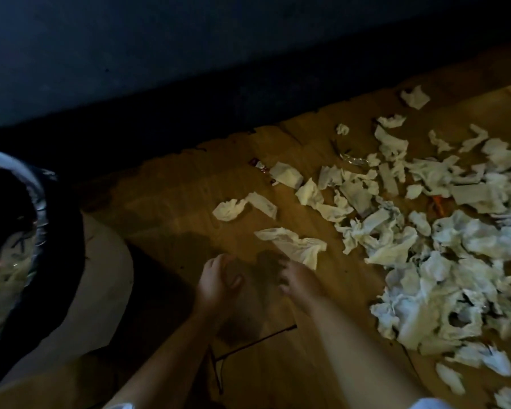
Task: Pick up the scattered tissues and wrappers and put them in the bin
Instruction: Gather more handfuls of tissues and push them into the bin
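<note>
Lying crumpled across the right half of the frame, white tissues (425,276) on a wooden floor (174,202); heaped thickest at lower right, thinning to single pieces toward the centre. Nearest piece, a twisted tissue (295,245), just below mid-frame. Small red-and-white wrapper (260,166) above centre, beside a folded tissue; clear crinkled wrapper (354,160) further right among the loose pieces.

Reaching in from the bottom edge, two bare forearms. Left hand (216,281) below centre, fingers loosely curled, holding nothing. Right hand (298,278) just beside it, fingers pointing down at the floor, blurred, nothing visibly held, tips close to the lower edge of the twisted tissue; whether touching it, cannot tell.

Standing at the left edge, dark bin (21,169) with a shiny liner over the rim, pale crumpled paper and a red scrap inside, well apart from the heap. Thin black wire (254,340) on the floor between the forearms. Dark wall (189,54) filling the upper frame.
</note>
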